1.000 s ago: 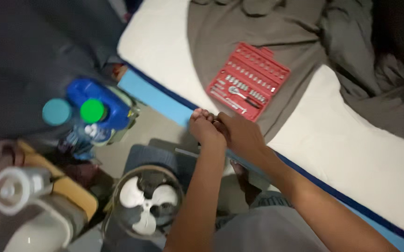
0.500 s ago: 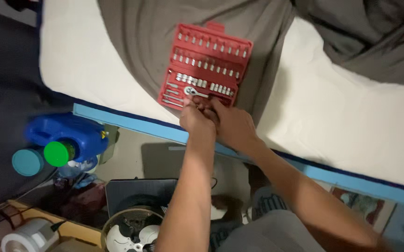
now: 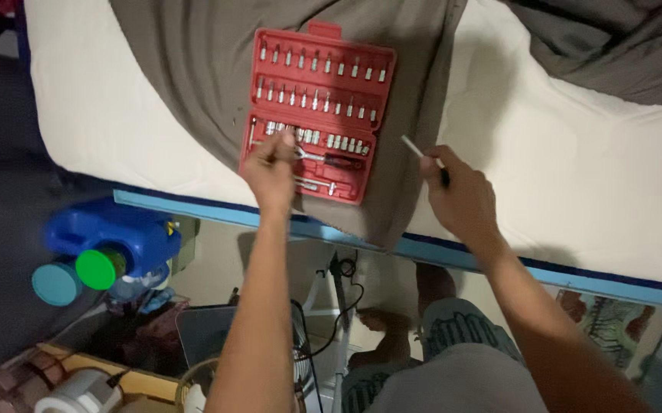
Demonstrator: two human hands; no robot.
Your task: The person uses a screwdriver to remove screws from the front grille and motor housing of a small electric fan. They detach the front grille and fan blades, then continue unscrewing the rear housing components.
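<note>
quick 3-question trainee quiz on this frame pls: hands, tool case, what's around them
1. Multiple choice: what does the right hand hold? A) a slim tool with a pale metal shaft B) a green cap C) nothing
2. True or false: the red tool case is closed.
3. Where is the left hand in relation to the case?

Key
1. A. The shaft sticks out up and to the left of the fist, clear of the case.
2. False. It lies open on the grey cloth, with rows of bits and sockets showing.
3. It is over the case's lower left part, fingers at the socket row; whether it grips anything cannot be told.
</note>
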